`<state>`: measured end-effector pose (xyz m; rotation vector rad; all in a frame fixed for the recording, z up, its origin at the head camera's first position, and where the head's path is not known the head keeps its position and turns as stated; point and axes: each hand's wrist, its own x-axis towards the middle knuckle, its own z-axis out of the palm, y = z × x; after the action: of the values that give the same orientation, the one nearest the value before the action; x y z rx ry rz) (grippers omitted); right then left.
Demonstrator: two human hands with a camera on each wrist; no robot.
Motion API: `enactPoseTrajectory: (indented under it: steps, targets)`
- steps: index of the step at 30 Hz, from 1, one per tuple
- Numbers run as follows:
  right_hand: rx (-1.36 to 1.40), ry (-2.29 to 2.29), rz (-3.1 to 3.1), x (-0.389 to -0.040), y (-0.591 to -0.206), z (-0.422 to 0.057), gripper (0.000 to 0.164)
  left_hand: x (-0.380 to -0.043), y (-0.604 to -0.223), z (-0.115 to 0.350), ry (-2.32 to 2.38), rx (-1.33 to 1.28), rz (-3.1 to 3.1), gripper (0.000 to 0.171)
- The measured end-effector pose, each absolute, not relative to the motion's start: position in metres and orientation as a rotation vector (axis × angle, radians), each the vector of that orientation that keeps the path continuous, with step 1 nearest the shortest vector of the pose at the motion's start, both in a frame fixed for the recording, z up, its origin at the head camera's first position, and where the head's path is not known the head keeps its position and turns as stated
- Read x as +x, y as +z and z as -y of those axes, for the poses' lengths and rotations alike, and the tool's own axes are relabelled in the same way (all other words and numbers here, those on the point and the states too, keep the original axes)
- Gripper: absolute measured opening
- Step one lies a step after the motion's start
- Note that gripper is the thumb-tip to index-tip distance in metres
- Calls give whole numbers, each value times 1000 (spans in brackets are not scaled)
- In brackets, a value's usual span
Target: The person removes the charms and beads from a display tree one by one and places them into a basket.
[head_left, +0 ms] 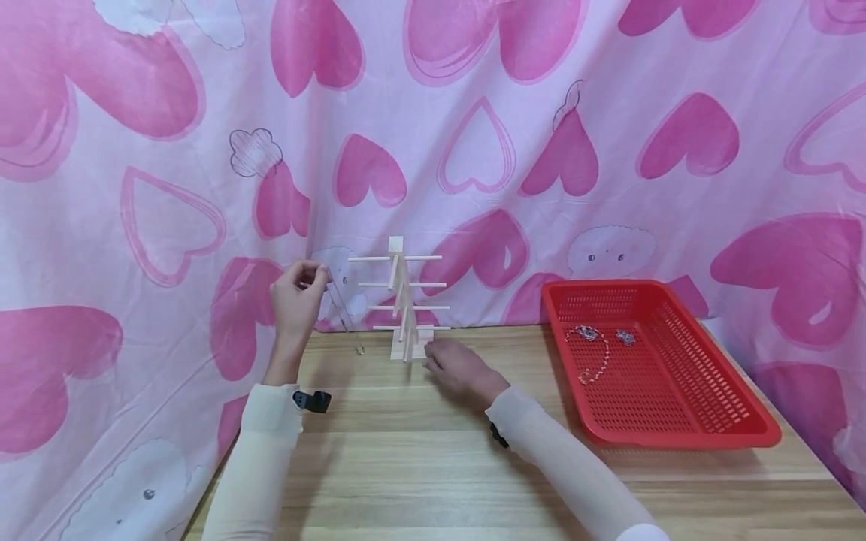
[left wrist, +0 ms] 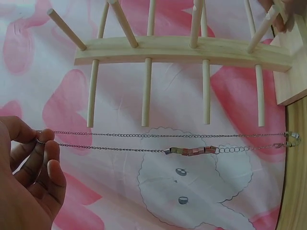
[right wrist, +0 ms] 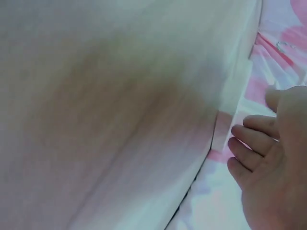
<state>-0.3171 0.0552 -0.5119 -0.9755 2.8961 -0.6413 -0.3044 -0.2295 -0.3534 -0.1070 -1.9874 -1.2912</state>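
Observation:
My left hand (head_left: 298, 297) pinches a thin chain necklace (head_left: 343, 314) between thumb and fingertips, and it hangs to the left of a wooden peg stand (head_left: 396, 244). In the left wrist view the necklace (left wrist: 191, 151) shows small silver, green and copper-coloured block beads along its chain. The stand's bar (left wrist: 168, 50) carries several round pegs with nothing hanging on them. Beside the stand's base (head_left: 398, 352), on its right, is my right hand (head_left: 463, 368), fingertips close to it. The right wrist view shows that hand (right wrist: 268, 153) with loosely bent fingers and nothing in them; contact with the base is unclear.
A red plastic basket (head_left: 676, 436) stands on the right of the wooden table (head_left: 419, 458). Inside lie a beaded chain (head_left: 605, 357) and a small bluish cluster (head_left: 625, 337). A pink heart-print cloth (head_left: 467, 218) hangs behind the stand and on the left.

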Motion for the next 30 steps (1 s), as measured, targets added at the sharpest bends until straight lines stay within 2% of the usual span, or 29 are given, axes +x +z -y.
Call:
enactPoseTrajectory:
  steps: [2,5,19,30]
  targets:
    - [-952,-732,-2939,-319,-507,-58,22,-301,-352,228,-1286,-111,1993,16]
    - [-933,-765,-3008,-323,-497,-64,26,-298,-351,225,-1285,-126,2000,16]
    - [-891,-730,-3178,-334,-435,-93,18,-266,-329,195,-1341,-208,1958,10]
    - [-937,-663,-3124,-328,-388,-126,16,-263,-327,188,-1354,-315,1943,9]
